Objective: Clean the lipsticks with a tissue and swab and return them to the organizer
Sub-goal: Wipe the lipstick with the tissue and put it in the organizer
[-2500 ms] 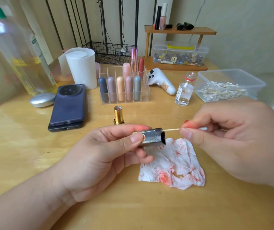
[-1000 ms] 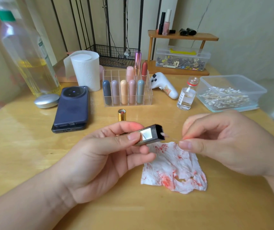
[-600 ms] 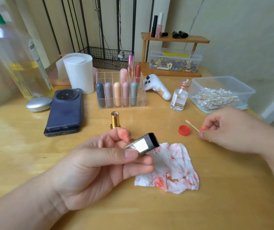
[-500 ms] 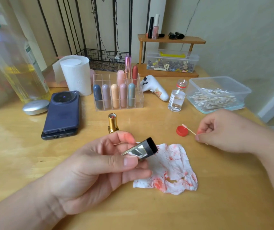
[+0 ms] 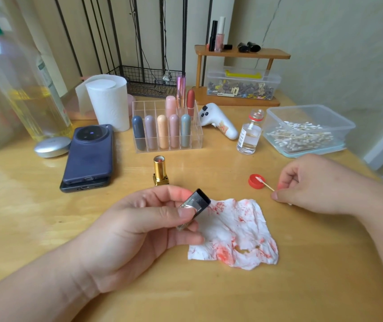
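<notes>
just beyond the fingertips of the left hand (image 5: 139, 228) a stained tissue (image 5: 237, 233) lies flat on the desk (image 5: 325, 287), probably kept close so wiped colour has somewhere to go. the left hand grips a dark lipstick cap (image 5: 197, 202) between thumb and fingers, its open mouth tilted up and toward the right hand, likely so the inside can be reached. past the left hand's knuckles the gold lipstick (image 5: 160, 170) stands upright and uncapped on the desk, apart from the clear organizer (image 5: 195, 138) farther back, which holds other lipsticks. the right hand (image 5: 313, 184) pinches a swab (image 5: 266, 184), the cotton tip lying over a small red bottle cap (image 5: 254, 182) just off its fingertips; my guess is the cap holds a little liquid from the open clear bottle (image 5: 248, 135) behind it, though no liquid can be made out. most of the swab's stick is hidden inside the right hand's grip, the lipstick cap's closed end is buried in the left hand, and its interior is too dark to judge clean. a big blurred bottle (image 5: 23, 77) far left of the left hand is cut by the frame edge.
</notes>
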A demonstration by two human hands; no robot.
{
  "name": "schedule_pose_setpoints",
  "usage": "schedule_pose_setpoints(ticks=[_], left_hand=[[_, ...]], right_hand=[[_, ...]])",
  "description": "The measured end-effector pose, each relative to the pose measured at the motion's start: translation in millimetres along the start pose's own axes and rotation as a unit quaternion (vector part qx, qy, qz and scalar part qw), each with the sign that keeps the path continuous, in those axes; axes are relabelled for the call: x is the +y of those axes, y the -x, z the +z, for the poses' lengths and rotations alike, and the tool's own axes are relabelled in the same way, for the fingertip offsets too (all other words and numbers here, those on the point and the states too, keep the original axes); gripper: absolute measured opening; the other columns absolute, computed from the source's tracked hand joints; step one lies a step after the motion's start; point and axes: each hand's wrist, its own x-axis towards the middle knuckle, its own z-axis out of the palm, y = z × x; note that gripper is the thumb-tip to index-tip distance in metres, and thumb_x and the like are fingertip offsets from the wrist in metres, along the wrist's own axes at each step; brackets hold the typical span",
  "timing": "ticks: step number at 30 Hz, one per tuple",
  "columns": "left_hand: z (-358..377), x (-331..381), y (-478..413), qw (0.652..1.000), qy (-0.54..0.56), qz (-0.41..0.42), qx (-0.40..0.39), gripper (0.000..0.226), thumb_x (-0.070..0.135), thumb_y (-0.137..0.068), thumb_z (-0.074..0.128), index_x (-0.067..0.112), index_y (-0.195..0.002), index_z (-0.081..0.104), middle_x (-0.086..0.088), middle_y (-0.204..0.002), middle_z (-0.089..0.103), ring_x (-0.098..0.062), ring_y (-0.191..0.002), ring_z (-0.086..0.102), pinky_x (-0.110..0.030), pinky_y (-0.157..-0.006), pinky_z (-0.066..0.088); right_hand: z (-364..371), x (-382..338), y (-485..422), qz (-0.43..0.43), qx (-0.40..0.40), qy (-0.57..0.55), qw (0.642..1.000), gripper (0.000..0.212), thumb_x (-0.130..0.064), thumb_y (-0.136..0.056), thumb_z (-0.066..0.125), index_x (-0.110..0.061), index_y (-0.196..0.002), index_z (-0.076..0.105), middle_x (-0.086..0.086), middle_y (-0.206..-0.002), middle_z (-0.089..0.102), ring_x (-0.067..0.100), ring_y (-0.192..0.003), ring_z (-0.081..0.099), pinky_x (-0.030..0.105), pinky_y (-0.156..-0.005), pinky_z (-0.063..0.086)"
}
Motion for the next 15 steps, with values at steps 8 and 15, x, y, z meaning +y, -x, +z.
schedule_pose_setpoints(ticks=[8,15], left_hand=[[1.4,0.5,-0.6,1.0,0.002,0.025,0.007,0.027,0.004,-0.067,0.076,0.002,-0.094,0.069,-0.017,-0.083,0.058,-0.028,-0.072,0.058,-0.035,-0.065,0.056],[0.8,4.3,0.3,0.998,-0.027,0.047,0.014,0.021,0.013,-0.068,0.073,0.002,-0.085,0.065,-0.015,-0.073,0.052,-0.024,-0.061,0.049,-0.03,-0.056,0.046]], right_hand=[[16.2,-27.4,18.3,-0.127,0.149,-0.146,0.97,0.023,-0.038,-0.072,0.081,-0.021,-0.069,0.066,-0.011,-0.059,0.064,0.007,-0.053,0.057,0.034,-0.057,0.052],[50.8,-51.7,25.5,-0.207,0.013,-0.022,0.978,0.055,-0.06,-0.075,0.07,-0.037,-0.123,0.056,-0.026,-0.104,0.051,-0.003,-0.106,0.046,0.025,-0.096,0.044]])
